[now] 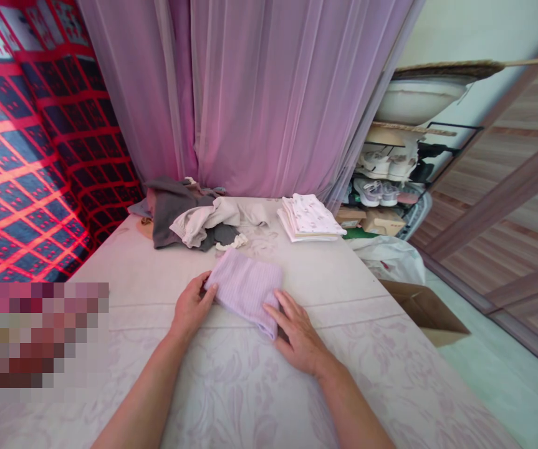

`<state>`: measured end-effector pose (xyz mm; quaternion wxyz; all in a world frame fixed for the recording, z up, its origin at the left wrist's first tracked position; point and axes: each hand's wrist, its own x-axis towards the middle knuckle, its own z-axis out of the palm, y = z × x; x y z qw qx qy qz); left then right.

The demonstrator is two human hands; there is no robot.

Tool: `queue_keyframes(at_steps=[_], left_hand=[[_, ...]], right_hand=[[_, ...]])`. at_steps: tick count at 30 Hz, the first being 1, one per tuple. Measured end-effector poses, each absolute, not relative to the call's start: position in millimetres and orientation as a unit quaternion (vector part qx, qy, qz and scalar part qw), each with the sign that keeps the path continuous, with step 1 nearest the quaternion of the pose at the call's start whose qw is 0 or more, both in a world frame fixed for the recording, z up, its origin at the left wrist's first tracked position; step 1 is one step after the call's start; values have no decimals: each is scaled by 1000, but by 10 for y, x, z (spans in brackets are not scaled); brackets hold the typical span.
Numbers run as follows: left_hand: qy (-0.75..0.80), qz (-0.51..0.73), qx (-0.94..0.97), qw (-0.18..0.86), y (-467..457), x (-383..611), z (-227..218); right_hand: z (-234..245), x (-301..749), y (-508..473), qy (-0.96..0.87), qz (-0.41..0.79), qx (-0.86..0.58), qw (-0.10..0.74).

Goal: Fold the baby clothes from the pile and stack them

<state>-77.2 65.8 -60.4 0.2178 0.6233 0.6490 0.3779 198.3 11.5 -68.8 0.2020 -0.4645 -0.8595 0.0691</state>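
A lilac ribbed garment (247, 284), folded into a small rectangle, lies on the pale floral bedspread (250, 386) in front of me. At its left edge my left hand (194, 307) grips the fabric, thumb on top and fingers at the side. My right hand (299, 327) holds the lower right corner, its fingers over the top and the thumb by the edge. Folded layers show along the near side. Beyond it sits a loose heap of clothes with a dark grey garment (168, 215) and a beige garment (207, 218).
A folded stack of white printed cloth (313, 218) lies at the bed's far right. Purple curtains (269, 93) hang behind. To the right are a shoe rack with grey sneakers (376, 191), a white plastic bag (390, 255) and an open cardboard box (425, 308).
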Motion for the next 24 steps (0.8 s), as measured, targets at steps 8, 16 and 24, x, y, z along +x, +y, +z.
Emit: queue_keyframes(at_steps=[8, 16, 24], left_hand=[[643, 404, 621, 194, 672, -766, -646], [581, 437, 659, 192, 710, -783, -756], [575, 450, 647, 218, 711, -801, -719]], right_hand=[[-602, 1877, 198, -859, 28, -458, 228], [-585, 1975, 183, -861, 21, -463, 210], [-335, 1863, 472, -868, -29, -447, 213]])
